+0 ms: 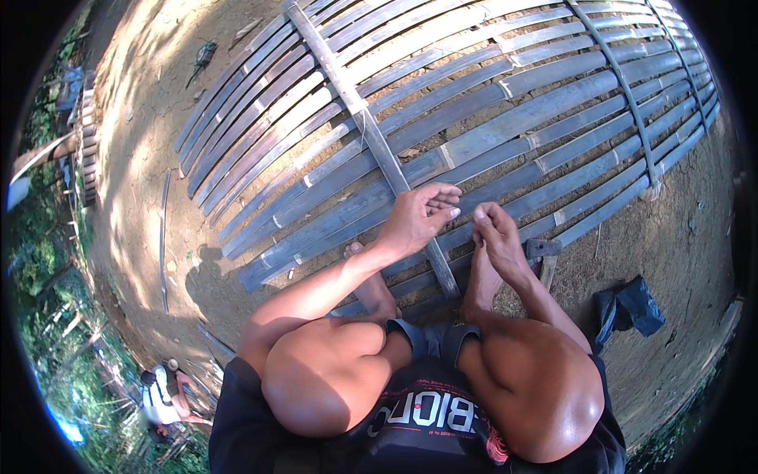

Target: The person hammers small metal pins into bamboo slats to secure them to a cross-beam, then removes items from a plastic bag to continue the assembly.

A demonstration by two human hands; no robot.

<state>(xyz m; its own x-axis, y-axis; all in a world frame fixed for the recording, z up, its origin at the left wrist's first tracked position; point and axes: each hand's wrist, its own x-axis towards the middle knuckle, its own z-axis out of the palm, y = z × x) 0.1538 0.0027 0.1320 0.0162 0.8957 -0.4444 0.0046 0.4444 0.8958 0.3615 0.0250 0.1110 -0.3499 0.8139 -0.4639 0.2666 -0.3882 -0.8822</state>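
Observation:
My left hand (418, 220) hovers over a slatted panel of split bamboo (489, 154), near its crossbar (383, 154). Its fingers are loosely curled, with a gap between the thumb and the upper fingers; no object shows in it. Just to the right is my right hand (499, 233), closed, thumb and forefinger pressed together in a pinch. Whatever may be in that pinch is too small to make out. The two hands are a little apart. Long grey-brown slats lie side by side across several crossbars, with narrow gaps showing soil.
My bare feet (373, 294) are at the panel's near edge. A small wooden block (543, 249) stands by my right wrist. A dark plastic bag (629, 310) lies on the soil at right. A thin strip (164, 237) lies at left. Another person (163, 401) is at lower left.

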